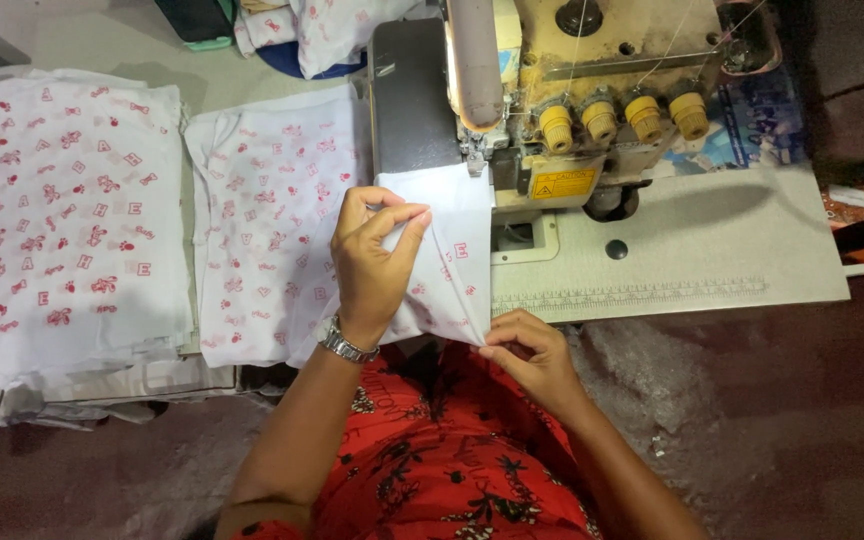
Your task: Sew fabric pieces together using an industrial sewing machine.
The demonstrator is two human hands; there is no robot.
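From my remote feed, a pale sewing table (712, 250) spans the view, its right half bare up to the front edge. At its far side stands an overlock machine (552, 110) with four yellow thread knobs (622, 115). Two stacks of white, red-printed fabric (62, 210) fill the table's left side, nearly reaching its front edge. At the machine's foot lies a folded piece of printed cloth (452, 260): the left hand (372, 265) pinches its upper fold, the right hand (532, 355) grips its lower corner over the table's edge.
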